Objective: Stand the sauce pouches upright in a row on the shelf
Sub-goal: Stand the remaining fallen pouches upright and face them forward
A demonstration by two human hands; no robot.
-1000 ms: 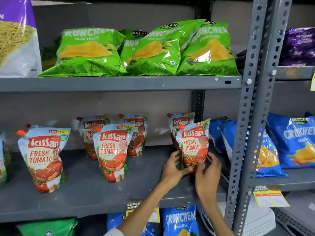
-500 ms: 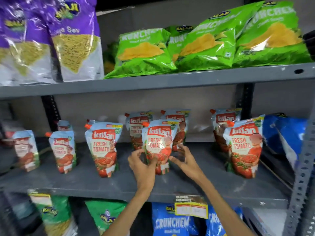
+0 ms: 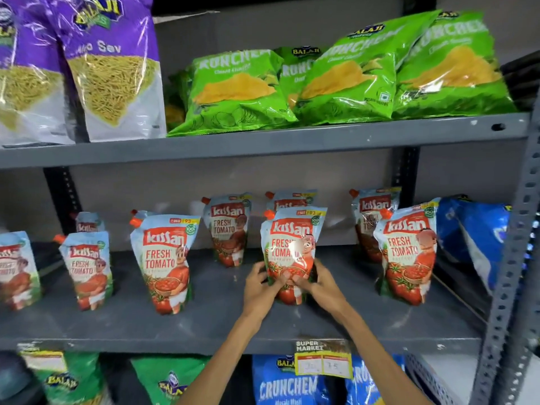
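Observation:
Several Kissan tomato sauce pouches stand upright on the grey middle shelf (image 3: 222, 323). My left hand (image 3: 261, 283) and my right hand (image 3: 317, 283) grip the lower sides of the middle front pouch (image 3: 292, 244), which stands upright. Another front pouch (image 3: 407, 252) stands to its right, and two more (image 3: 165, 261) (image 3: 87, 267) to its left. Behind them a back row of pouches (image 3: 229, 226) stands near the wall; one (image 3: 287, 198) is mostly hidden by the held pouch.
Green chip bags (image 3: 233, 89) and purple sev bags (image 3: 111, 68) fill the shelf above. Blue chip bags (image 3: 476, 235) lie at the right end of the middle shelf, beside the steel upright (image 3: 517, 229). A price tag (image 3: 323, 359) hangs on the shelf's front edge.
The view swung left from the rightmost pouch. My hands let that one go and now close on the lower sides of the middle front pouch.

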